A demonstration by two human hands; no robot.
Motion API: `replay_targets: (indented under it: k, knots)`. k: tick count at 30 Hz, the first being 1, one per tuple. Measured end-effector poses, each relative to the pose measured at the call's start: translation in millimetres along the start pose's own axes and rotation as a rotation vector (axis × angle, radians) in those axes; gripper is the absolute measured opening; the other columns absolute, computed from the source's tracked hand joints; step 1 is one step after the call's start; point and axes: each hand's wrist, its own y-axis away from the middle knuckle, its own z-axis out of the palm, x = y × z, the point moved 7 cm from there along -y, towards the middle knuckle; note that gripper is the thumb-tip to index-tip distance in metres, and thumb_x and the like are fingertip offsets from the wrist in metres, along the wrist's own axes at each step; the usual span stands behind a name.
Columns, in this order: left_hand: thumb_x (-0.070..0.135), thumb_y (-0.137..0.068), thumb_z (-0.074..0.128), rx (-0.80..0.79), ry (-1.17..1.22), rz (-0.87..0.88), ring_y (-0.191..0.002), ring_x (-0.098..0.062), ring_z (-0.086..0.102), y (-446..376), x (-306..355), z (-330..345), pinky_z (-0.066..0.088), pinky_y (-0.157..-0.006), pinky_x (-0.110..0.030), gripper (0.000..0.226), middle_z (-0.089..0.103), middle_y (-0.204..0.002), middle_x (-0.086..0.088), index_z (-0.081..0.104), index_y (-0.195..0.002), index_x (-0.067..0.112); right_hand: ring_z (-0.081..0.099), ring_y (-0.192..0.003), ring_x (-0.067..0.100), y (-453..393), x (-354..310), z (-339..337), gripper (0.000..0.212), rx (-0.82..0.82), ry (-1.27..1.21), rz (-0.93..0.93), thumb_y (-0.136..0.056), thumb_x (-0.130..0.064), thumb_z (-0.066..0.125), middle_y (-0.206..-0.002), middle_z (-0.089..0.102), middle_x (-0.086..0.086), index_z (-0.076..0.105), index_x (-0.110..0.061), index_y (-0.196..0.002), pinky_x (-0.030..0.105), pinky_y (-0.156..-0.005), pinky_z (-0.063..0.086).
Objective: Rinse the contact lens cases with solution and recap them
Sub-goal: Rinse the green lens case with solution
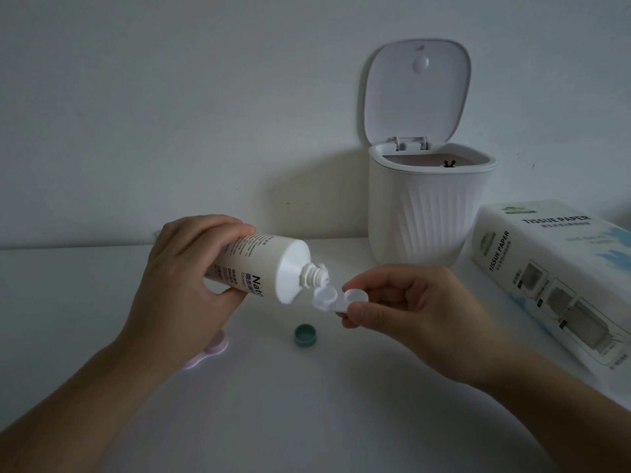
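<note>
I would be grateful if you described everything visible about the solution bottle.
The solution bottle is a white, opaque, plastic-looking cylinder with dark print, partly hidden by fingers. Its cap is off, showing a ribbed, threaded neck and nozzle. The left hand grips it, tipped with the nozzle pointing right and slightly down, directly above the left well of the white lens case, which the right hand pinches.
</note>
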Motion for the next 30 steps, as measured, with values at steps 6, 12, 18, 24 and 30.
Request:
replay_targets:
  k: [6, 12, 18, 24, 30]
  knots:
    - [0.000, -0.058, 0.092, 0.001, 0.060, -0.078, -0.115, -0.008, 0.045, 2.9, -7.0, -1.6, 0.031, -0.095, -0.002, 0.071, 0.056, -0.121, 0.014, 0.065, -0.122, 0.018, 0.076, -0.093, 0.018, -2.2, 6.2, -0.7, 0.033, -0.028, -0.029, 0.029, -0.070, -0.048, 0.078, -0.093, 0.080, 0.000, 0.074, -0.036, -0.101, 0.045, -0.095, 0.058]
    - [0.012, -0.062, 0.092, 0.028, 0.168, -0.199, -0.110, -0.007, 0.052, 5.0, -13.6, -5.8, 0.032, -0.086, 0.003, 0.068, 0.055, -0.118, 0.030, 0.061, -0.120, 0.030, 0.072, -0.080, 0.009, -2.0, 12.3, 1.4, 0.033, -0.119, 0.171, 0.082, -0.071, -0.055, 0.073, -0.089, 0.077, -0.011, 0.071, -0.037, -0.098, 0.042, -0.082, 0.059]
    - [0.016, -0.064, 0.090, 0.055, 0.234, -0.298, -0.111, -0.004, 0.053, 8.5, -21.8, -9.9, 0.032, -0.082, 0.004, 0.069, 0.059, -0.117, 0.028, 0.056, -0.117, 0.044, 0.049, -0.063, 0.000, -0.6, 11.9, 1.5, 0.025, -0.178, 0.451, 0.033, -0.074, -0.051, 0.078, -0.081, 0.060, -0.014, 0.071, -0.048, -0.098, 0.011, -0.063, 0.039]
    - [0.017, -0.065, 0.089, 0.071, 0.245, -0.296, -0.111, -0.004, 0.054, 8.7, -22.4, -11.5, 0.033, -0.082, 0.004, 0.068, 0.059, -0.116, 0.028, 0.056, -0.119, 0.041, 0.051, -0.063, -0.001, 1.8, 15.8, 7.0, 0.019, -0.230, 0.524, 0.054, -0.078, -0.035, 0.083, -0.071, 0.053, -0.020, 0.076, -0.042, -0.094, 0.007, -0.063, 0.037]
    - [0.022, -0.065, 0.087, 0.067, 0.270, -0.332, -0.108, 0.004, 0.054, 8.0, -25.5, -11.2, 0.034, -0.082, 0.004, 0.067, 0.060, -0.112, 0.025, 0.055, -0.119, 0.043, 0.054, -0.068, -0.004, 3.3, 14.7, 9.0, 0.019, -0.275, 0.639, 0.061, -0.080, -0.041, 0.079, -0.077, 0.055, -0.025, 0.075, -0.044, -0.099, 0.006, -0.067, 0.038]
